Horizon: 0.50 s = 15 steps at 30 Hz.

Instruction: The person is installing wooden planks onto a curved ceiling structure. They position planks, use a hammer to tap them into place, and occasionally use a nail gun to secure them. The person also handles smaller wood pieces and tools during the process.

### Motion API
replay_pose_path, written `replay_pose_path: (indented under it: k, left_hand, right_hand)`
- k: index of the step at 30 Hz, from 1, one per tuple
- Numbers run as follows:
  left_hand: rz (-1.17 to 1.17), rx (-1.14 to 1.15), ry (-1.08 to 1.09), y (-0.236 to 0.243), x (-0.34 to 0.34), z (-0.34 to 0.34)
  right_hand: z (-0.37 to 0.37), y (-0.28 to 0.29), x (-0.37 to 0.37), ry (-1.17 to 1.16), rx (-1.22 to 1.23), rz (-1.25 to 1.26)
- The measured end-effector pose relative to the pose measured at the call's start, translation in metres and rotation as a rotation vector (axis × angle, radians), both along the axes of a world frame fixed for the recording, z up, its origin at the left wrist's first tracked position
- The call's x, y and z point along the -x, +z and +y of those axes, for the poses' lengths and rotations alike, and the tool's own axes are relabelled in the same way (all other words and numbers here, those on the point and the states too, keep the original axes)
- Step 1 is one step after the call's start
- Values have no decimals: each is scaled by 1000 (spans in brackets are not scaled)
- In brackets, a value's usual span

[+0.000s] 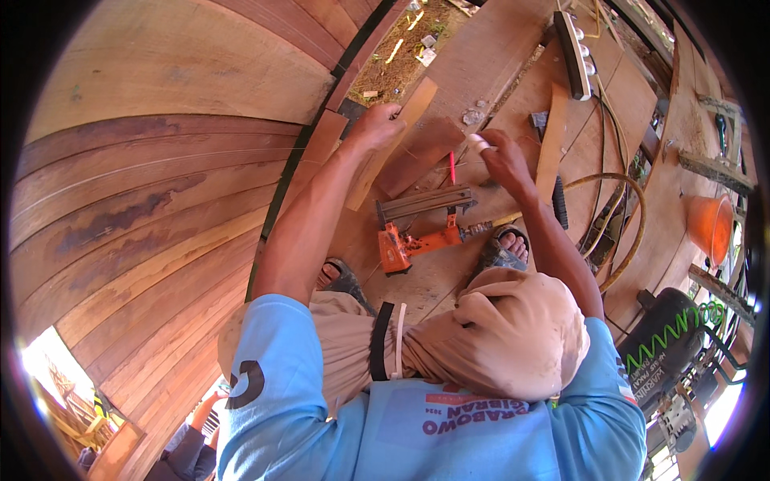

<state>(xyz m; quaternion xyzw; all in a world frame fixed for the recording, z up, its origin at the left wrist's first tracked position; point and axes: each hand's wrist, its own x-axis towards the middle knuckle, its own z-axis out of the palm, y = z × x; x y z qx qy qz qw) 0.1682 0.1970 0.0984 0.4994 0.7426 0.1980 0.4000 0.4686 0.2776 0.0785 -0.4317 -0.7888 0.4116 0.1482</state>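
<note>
Big curved wall of wooden planks (pixel 152 184) fills the whole left side of the frame. Moving in toward the upper middle, the left hand (pixel 377 124) is curled down onto a thin wooden strip (pixel 393 144), fingers pressing it against the floor boards (pixel 481 64); the strip runs diagonally from upper right to lower left under that hand. Just right of it, the right hand (pixel 501 156) is pinched shut on a small white thing (pixel 478 143), can't tell what it is, and a red pencil (pixel 451 168) sits right below that. Lower center, between the person's sandaled feet, there's an orange nail gun (pixel 417 232) lying on the floor. Further right, a yellowish hose (pixel 634 232) loops around, an orange bucket (pixel 710 224) sits near the right edge, and a black compressor tank (pixel 666 341) is in the lower right.
</note>
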Motion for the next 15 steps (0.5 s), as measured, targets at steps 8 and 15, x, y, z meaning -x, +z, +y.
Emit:
replay_pose_path:
  k: [8, 15]
  left_hand:
    - [-196, 47, 239, 22, 10, -44]
    - [15, 36, 185, 18, 41, -84]
  right_hand:
    - [-2, -25, 49, 87, 363, -12]
    - [4, -16, 52, 78, 458, -38]
